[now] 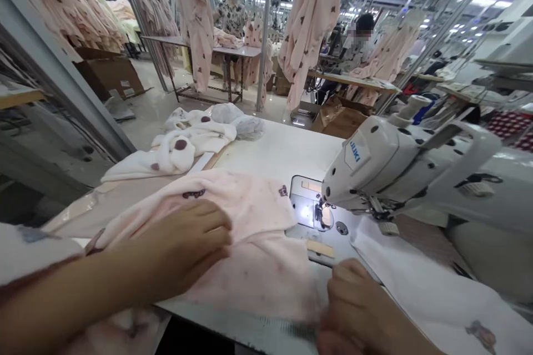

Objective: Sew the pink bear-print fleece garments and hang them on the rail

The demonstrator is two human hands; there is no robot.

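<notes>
Left hand lies open and palm down on the pink fabric, fingers spread and pressing it flat, gripping nothing. Right hand is curled at the fabric's near right corner, by the ribbed edge; motion blur hides whether it pinches that edge or only rests against it. The fabric is spread on the table just left of the machine, its right edge close to the lit needle but not yet under it. By the look of it, the piece is being smoothed and lined up for a seam rather than stitched. Feeding it in would call for the edge to stay flat and straight as it slides right to the plate, with fingertips kept clear of the needle. A white cloth lies to the right, under the machine's arm. Farther back on the table sits a pile of white pieces with brown spots, with a clear bag beside it. Beyond, pink garments hang from rails, and two other people work at benches well apart from this one.
</notes>
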